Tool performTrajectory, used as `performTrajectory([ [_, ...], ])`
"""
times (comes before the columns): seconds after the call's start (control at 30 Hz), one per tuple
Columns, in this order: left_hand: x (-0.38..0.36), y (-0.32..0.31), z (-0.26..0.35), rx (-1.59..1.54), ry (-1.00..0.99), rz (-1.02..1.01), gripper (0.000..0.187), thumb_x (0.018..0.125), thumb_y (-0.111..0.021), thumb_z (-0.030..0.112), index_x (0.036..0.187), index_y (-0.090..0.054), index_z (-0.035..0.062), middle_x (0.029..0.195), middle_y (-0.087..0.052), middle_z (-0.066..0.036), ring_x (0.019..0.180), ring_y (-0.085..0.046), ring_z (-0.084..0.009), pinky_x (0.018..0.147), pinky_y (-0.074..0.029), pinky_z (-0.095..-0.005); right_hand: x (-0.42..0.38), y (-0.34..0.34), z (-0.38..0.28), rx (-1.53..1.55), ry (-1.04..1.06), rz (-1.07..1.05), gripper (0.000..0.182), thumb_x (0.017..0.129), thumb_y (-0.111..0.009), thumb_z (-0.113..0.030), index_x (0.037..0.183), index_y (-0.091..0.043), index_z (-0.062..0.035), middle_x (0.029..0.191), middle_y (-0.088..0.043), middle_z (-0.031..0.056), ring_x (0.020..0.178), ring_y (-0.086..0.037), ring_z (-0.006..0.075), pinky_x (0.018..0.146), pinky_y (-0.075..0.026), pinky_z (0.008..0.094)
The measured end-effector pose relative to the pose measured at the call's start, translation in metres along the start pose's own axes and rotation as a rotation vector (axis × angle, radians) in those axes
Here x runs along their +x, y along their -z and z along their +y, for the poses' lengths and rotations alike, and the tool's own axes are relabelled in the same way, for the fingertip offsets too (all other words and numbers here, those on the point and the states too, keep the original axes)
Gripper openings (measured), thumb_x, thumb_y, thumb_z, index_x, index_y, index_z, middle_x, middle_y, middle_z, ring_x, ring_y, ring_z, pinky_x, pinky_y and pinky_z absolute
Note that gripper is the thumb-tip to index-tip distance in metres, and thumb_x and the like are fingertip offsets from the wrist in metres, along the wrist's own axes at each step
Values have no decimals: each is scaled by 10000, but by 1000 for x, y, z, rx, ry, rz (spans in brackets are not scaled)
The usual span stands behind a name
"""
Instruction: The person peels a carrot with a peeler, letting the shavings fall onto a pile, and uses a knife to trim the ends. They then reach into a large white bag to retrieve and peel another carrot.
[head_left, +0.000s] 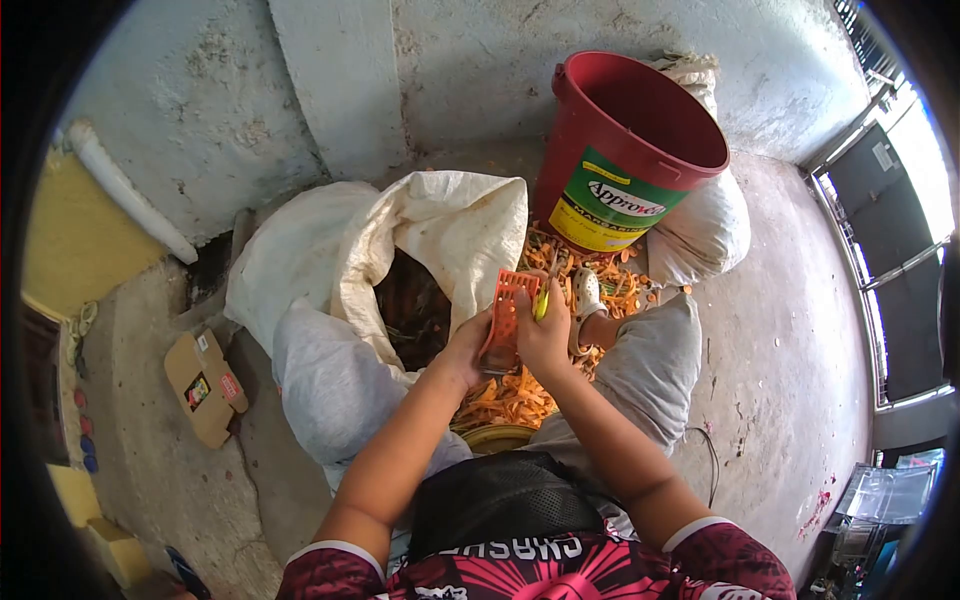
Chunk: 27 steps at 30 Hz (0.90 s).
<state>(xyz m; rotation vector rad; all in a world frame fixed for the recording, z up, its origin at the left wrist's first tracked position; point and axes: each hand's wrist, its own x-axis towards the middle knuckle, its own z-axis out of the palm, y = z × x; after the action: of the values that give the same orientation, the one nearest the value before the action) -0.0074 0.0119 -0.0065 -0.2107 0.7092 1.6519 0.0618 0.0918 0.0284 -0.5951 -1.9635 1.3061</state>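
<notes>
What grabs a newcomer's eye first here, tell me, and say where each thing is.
Most likely the big dark-red bucket, with its green and yellow label, standing near the wall beyond the hands. Next come the orange scraps strewn between the person's legs, and the open white sack to their left. In the middle, the left hand holds an orange slotted piece beside the right hand.

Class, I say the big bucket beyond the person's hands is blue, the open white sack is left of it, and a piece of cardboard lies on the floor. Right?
Not quite: the head view shows that the bucket is dark red. The white sack and cardboard are as stated.
</notes>
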Motion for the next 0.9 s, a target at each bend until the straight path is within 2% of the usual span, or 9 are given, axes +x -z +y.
performTrajectory([
  [0.17,-2,1,0,8,43,-86,237,867,-392,237,960,-528,67,835,-593,-51,694,-587,-144,579,-487,-274,-3,-5,9,-219,61,106,258,826,-510,-145,1030,-454,3,784,-577,188,723,-582,327,638,-448,354],
  [0.37,-4,-6,5,63,-27,-133,257,874,-393,250,970,-521,49,832,-591,-60,683,-586,-152,583,-490,-280,11,-3,-3,-339,14,141,267,820,-509,-158,1040,-461,-15,803,-576,213,729,-570,377,633,-442,408],
  [0.47,-3,0,1,263,30,-153,303,884,-378,294,999,-510,47,833,-585,-65,674,-579,-154,589,-487,-278,26,-1,6,-427,23,262,271,824,-499,-176,1036,-459,-12,807,-584,202,711,-575,366,616,-443,407],
  [0.53,-10,-1,-8,483,114,-52,356,887,-372,352,1026,-497,48,827,-576,-66,669,-567,-155,611,-478,-274,63,28,15,-172,-191,323,286,824,-495,-177,1050,-450,-9,802,-587,194,711,-577,351,619,-443,405],
  [0.6,-7,13,-16,473,137,-251,383,881,-381,378,1036,-495,47,839,-571,-74,706,-563,-157,632,-469,-277,93,60,38,-542,-135,525,261,824,-494,-167,1025,-461,-4,797,-585,183,715,-579,323,631,-441,389],
  [0.67,-19,-5,-6,463,113,-161,384,881,-385,375,1052,-491,48,856,-570,-80,736,-560,-158,643,-464,-276,111,88,68,-421,2,624,228,824,-497,-165,981,-478,0,793,-578,179,726,-575,296,643,-433,372],
  [0.8,-16,-8,2,368,121,-41,397,875,-397,379,1076,-489,48,880,-573,-81,764,-561,-150,656,-463,-272,101,86,75,-129,4,510,187,826,-495,-152,924,-483,7,794,-566,153,707,-553,254,639,-421,329],
  [0.83,-13,-12,2,323,92,83,390,864,-413,387,1055,-501,58,871,-579,-55,735,-571,-152,642,-472,-281,90,73,65,-142,80,481,132,852,-463,-134,925,-492,-27,768,-545,43,646,-527,123,562,-418,250],
  [0.9,-2,0,2,237,34,112,376,862,-414,391,1028,-513,68,864,-583,-49,725,-578,-160,625,-480,-292,66,48,53,135,-100,320,127,856,-465,-136,928,-477,-32,748,-526,33,563,-484,87,480,-386,210],
])
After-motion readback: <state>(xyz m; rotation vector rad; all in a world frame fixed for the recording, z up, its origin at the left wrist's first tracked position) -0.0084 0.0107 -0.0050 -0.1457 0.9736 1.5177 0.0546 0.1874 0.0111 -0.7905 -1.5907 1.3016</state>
